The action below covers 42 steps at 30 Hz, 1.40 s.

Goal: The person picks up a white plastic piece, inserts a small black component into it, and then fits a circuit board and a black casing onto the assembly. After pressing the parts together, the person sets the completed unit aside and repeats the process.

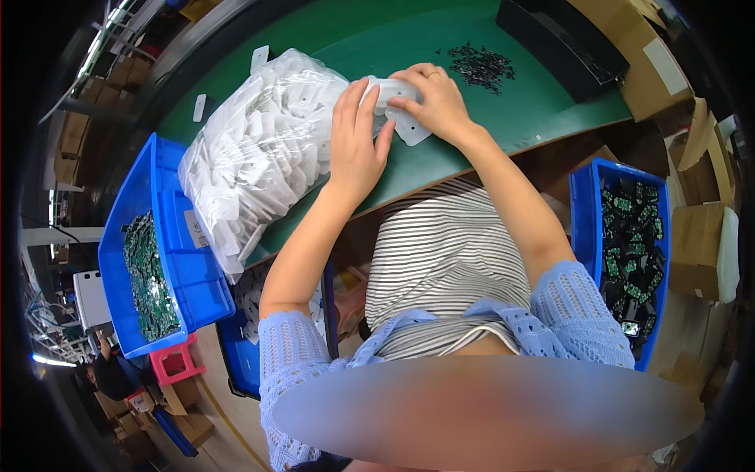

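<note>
Both hands are over the green table at the right end of a clear bag (pixel 252 138) full of thin white plastic pieces. With thumb and fingers bent round it, my right hand (pixel 439 101) grips a translucent white plastic piece (pixel 384 89). My left hand (pixel 358 149) reaches up beside it, fingers stretched out and thumb apart, the fingertips at the piece's left edge. Another white plastic piece (pixel 410 130), rounded and with small holes, lies just below my right hand, partly covered. Whether the pieces touch each other cannot be made out.
Small black parts (pixel 481 67) lie heaped beyond my right hand, near a black tray (pixel 562 47). Blue bins flank me: one with green circuit boards (pixel 149 275) at left, one with black-and-green parts (pixel 633 244) at right. The table's front edge (pixel 503 156) runs before me.
</note>
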### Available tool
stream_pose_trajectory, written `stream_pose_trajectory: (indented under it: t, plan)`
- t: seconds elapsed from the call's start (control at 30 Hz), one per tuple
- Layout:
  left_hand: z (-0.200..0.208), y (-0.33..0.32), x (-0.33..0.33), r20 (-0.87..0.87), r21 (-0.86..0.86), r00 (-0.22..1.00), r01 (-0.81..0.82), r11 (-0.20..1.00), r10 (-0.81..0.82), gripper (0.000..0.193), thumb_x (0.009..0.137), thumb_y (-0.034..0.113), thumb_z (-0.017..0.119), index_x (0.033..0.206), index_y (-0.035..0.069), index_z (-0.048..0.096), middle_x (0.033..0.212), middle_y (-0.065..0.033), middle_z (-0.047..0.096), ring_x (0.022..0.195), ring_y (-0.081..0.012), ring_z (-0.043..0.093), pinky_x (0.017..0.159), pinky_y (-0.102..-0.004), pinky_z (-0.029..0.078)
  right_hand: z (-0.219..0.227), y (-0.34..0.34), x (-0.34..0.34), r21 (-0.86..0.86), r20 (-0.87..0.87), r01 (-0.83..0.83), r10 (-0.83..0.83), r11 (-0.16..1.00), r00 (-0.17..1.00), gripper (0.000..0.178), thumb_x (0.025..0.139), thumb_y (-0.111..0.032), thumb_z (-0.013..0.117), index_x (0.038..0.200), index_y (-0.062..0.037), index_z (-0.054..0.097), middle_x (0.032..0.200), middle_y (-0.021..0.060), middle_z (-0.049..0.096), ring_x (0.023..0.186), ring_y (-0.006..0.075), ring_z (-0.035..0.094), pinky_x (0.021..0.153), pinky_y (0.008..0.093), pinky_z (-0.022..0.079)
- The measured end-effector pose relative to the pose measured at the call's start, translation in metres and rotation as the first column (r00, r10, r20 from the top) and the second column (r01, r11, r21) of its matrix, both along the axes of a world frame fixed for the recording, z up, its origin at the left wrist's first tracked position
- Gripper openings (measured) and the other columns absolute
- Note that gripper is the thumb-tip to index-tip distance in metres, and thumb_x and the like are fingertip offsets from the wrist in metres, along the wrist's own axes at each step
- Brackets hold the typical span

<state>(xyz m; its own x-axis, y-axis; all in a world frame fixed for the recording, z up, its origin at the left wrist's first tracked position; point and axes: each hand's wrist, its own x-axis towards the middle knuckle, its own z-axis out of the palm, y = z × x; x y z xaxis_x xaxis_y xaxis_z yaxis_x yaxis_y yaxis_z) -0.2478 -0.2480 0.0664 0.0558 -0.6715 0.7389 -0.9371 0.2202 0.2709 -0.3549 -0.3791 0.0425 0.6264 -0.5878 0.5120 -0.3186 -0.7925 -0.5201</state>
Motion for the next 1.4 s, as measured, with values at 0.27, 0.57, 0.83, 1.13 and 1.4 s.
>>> stream_pose_trajectory:
  t: [0.27,0.57,0.83,1.13,1.4]
  plan:
    - [0.009,-0.046,-0.005,0.124,0.058,0.992,0.019,0.998,-0.026,0.036,0.067,0.011,0.067,0.101,0.005,0.057,0.096,-0.0083,0.058,0.095,-0.0254,0.051,0.075,-0.0361,0.041,0.014,-0.003,-0.038,0.504,0.313,-0.205,0.044,0.839,0.949,0.021,0.077,-0.013,0.062,0.098,-0.0105,0.059,0.085,0.0080,0.061,0.082,0.0247,0.057,0.072,0.0321,0.046]
    - [0.013,-0.050,-0.023,0.159,0.218,0.986,-0.075,0.973,0.041,0.031,0.068,0.008,0.068,0.097,0.007,0.057,0.079,-0.0079,0.056,0.074,-0.0211,0.055,0.058,-0.0309,0.043,0.018,0.006,-0.046,0.239,0.316,-0.182,0.101,0.954,0.943,0.030,0.077,-0.012,0.061,0.104,-0.0058,0.048,0.084,0.0100,0.060,0.080,0.0256,0.059,0.069,0.0331,0.047]
    - [0.018,-0.062,-0.016,-0.869,0.260,0.494,0.401,0.879,0.032,0.040,0.081,0.008,0.062,0.116,0.007,0.041,0.082,-0.0105,0.056,0.049,-0.0080,0.052,0.039,-0.0208,0.040,0.012,-0.034,-0.109,0.067,0.079,0.379,-0.383,0.923,0.920,0.018,0.070,-0.017,0.069,0.085,-0.0085,0.062,0.086,0.0054,0.058,0.082,0.0215,0.053,0.071,0.0328,0.043]
    - [0.000,-0.046,-0.031,-0.982,0.141,0.182,0.585,0.799,0.039,0.029,0.090,0.018,0.050,0.114,0.002,0.046,0.072,-0.0058,0.059,0.052,-0.0105,0.055,0.045,-0.0198,0.042,-0.007,-0.031,-0.101,-0.147,-0.112,0.262,-0.279,0.954,0.954,0.007,0.075,-0.008,0.060,0.081,-0.0058,0.056,0.081,0.0088,0.053,0.081,0.0270,0.051,0.066,0.0383,0.046]
    - [-0.001,-0.043,-0.026,-0.794,0.239,0.608,0.330,0.913,-0.012,0.027,0.084,0.008,0.058,0.109,0.001,0.051,0.079,-0.0052,0.058,0.057,-0.0078,0.054,0.050,-0.0186,0.041,0.039,-0.024,-0.111,0.201,-0.052,0.214,-0.207,0.956,0.977,0.009,0.078,-0.006,0.059,0.087,-0.0034,0.059,0.085,0.0092,0.057,0.078,0.0218,0.056,0.068,0.0305,0.047]
